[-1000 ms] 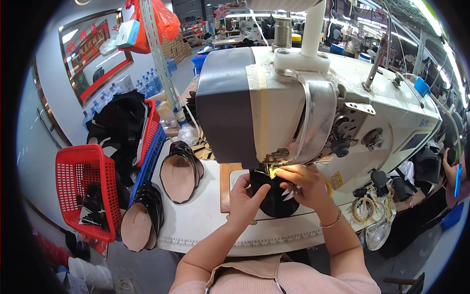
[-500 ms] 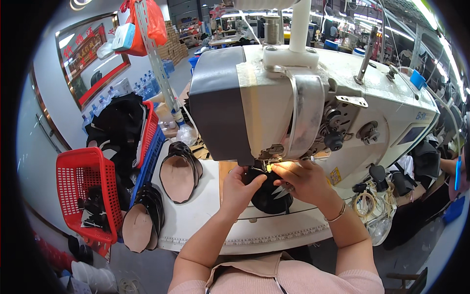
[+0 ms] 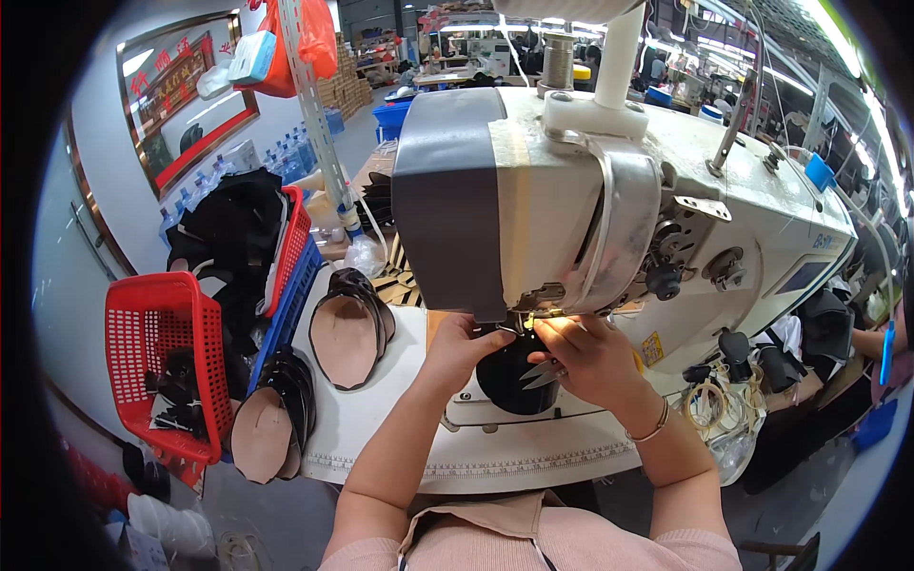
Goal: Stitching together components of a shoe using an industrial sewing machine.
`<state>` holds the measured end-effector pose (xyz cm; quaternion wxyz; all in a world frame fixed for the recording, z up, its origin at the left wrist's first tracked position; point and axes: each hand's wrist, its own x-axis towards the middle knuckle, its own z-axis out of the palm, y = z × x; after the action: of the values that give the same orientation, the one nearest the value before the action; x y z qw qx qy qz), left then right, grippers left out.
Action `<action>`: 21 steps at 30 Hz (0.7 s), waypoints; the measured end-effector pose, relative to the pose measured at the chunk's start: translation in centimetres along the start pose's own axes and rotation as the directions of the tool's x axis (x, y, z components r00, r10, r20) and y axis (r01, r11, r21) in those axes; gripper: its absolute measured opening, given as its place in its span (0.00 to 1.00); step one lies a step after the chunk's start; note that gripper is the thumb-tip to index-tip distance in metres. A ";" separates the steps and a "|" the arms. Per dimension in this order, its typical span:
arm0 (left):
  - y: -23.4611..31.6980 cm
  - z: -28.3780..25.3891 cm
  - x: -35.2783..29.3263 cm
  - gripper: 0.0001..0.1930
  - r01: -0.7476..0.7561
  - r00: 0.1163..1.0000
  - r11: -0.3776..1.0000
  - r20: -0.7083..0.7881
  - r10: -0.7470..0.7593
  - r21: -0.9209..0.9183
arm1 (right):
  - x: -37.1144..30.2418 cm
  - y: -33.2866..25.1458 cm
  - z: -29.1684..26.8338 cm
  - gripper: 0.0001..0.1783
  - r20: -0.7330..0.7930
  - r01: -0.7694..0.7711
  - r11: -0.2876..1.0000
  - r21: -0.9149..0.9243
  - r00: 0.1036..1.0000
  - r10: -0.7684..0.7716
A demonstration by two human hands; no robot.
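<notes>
Under the head of a large white and grey sewing machine (image 3: 533, 200) lies a glossy black shoe upper (image 3: 515, 383), close to the lit needle area. My left hand (image 3: 457, 344) pinches the upper's left edge between thumb and fingers. On the other side my right hand (image 3: 602, 366) keeps a pair of small scissors (image 3: 543, 375) tucked in the palm, blades pointing left over the upper. Its forefinger and thumb reach up beside the needle, where the fingertips are partly hidden by the machine.
Stacked black shoe uppers with pale linings (image 3: 347, 341) stand on the white machine table (image 3: 400, 447) to the left, with another stack (image 3: 267, 433) nearer me. Beyond is a red basket (image 3: 162, 295) holding black scraps. Rolls of tape (image 3: 703, 404) hang at right.
My view has shifted slightly, so the machine sits further right. The left hand has drawn a little left and its thumb has come away from the right fingertips; more of the upper's surface shows.
</notes>
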<state>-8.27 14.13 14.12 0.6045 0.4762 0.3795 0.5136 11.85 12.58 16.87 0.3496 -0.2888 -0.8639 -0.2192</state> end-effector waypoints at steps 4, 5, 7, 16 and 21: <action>-1.8 1.2 -2.1 0.19 -0.053 0.996 0.953 -0.088 0.028 -0.300 | 0.0 -0.2 -0.2 0.20 -0.010 -0.008 1.000 -0.004 1.000 0.008; -2.0 1.7 -3.0 0.19 -0.105 0.991 0.965 -0.111 0.080 -0.240 | 0.0 -0.2 -0.3 0.20 0.004 -0.018 1.000 -0.003 1.000 0.018; -2.7 1.7 -3.5 0.19 -0.119 0.988 0.959 -0.122 0.090 -0.256 | 0.0 -0.4 -0.2 0.20 0.022 -0.026 1.000 0.002 0.999 0.026; -0.8 -1.0 -2.1 0.20 -0.037 0.999 0.970 -0.045 0.027 -0.240 | 0.1 -1.0 -0.6 0.22 0.003 -0.087 0.993 0.076 0.996 0.087; 1.3 -2.5 0.0 0.15 0.022 1.000 0.986 0.003 -0.022 -0.164 | 0.2 -2.2 -1.1 0.19 0.042 -0.101 0.992 0.073 0.994 0.099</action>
<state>-10.99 14.66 14.68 0.6475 0.4206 0.3409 0.5362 10.88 10.40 17.37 0.3542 -0.3225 -0.8625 -0.1631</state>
